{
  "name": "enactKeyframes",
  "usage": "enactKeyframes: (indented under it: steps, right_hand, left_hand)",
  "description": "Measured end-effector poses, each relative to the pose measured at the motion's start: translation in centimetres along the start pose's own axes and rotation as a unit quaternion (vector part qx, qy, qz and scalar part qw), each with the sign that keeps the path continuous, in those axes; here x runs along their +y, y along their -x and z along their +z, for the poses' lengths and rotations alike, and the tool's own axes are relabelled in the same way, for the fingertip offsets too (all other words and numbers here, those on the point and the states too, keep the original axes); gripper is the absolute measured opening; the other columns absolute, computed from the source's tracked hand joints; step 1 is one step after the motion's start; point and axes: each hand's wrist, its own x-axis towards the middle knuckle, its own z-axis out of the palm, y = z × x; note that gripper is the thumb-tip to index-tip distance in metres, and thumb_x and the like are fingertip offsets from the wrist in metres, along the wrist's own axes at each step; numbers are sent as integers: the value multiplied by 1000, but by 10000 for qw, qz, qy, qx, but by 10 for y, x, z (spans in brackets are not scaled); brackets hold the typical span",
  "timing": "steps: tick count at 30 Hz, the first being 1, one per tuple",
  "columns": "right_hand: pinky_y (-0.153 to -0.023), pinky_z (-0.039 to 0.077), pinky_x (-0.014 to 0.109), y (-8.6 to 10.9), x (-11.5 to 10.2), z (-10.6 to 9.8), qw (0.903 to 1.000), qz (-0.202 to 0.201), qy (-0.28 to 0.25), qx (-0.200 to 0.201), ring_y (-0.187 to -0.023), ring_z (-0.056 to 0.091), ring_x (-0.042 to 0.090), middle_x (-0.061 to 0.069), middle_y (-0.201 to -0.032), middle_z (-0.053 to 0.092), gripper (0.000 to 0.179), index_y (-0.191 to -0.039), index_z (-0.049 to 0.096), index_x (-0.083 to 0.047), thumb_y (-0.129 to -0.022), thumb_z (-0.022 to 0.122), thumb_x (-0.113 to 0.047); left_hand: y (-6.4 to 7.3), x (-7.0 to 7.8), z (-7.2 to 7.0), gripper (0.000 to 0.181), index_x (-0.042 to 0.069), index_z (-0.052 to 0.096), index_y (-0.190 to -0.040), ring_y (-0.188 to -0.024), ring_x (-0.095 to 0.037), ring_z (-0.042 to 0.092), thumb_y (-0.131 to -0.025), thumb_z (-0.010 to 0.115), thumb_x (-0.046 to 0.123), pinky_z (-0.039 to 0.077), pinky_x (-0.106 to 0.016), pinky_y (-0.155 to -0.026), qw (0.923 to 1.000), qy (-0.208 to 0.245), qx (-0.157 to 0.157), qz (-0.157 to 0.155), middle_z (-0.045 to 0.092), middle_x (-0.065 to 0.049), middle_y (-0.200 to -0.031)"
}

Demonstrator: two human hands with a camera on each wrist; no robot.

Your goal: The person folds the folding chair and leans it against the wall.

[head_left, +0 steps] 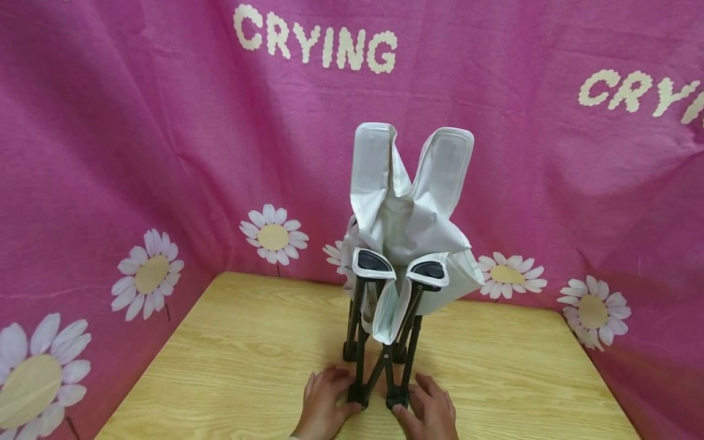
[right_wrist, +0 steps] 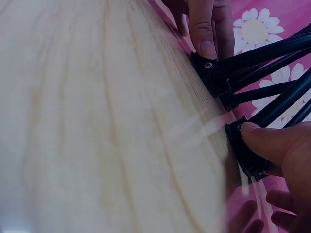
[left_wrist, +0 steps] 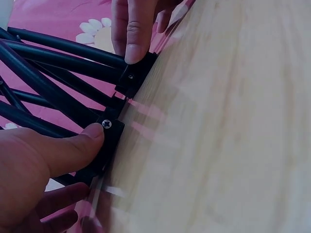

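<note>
A small folding chair (head_left: 404, 232) stands upright and mostly folded, its white fabric bunched over crossed black legs (head_left: 359, 342). Two white flaps stick up at its top. My left hand (head_left: 326, 403) grips the front left foot (head_left: 358, 397), its thumb on the screwed plastic end in the left wrist view and its fingers around the outer side. On the front right foot (head_left: 397, 398) my right hand (head_left: 431, 409) has a similar hold, thumb (right_wrist: 260, 138) near the screw. Both hands are low, close over the tabletop. Behind them stand the rear feet (head_left: 350, 351).
The chair stands on a light wooden table (head_left: 247, 348). Pink cloth (head_left: 181, 153) with daisies and lettering hangs behind the table and along its sides, close behind the chair's fabric.
</note>
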Motion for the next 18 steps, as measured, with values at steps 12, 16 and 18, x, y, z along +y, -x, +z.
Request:
enactKeyframes:
  steps: [12,16,18]
  right_hand:
    - [-95,12,63,-6,3,2,9995,-221,196,131,-121,34,38,17,-129,45,51,-103,65,-15,-70,67,-54]
    - [-94,14,65,-8,4,0,9994,-222,259,100,-121,35,37,16,-129,45,50,-104,64,-15,-71,67,-53]
    - [-93,14,65,-10,4,0,9993,-209,316,73,-120,36,37,16,-128,44,50,-104,64,-16,-72,66,-53]
  left_hand:
    - [-5,-2,2,41,22,66,-106,-120,-31,37,-69,74,36,7,-64,-96,9998,45,151,81,55,-4,-119]
    - [-7,-3,3,41,21,67,-106,-120,-33,37,-69,74,35,6,-65,-96,9997,71,212,118,55,-5,-119]
    - [-8,-3,4,41,21,67,-106,-121,-33,37,-69,74,35,6,-64,-97,9997,59,209,123,55,-5,-119]
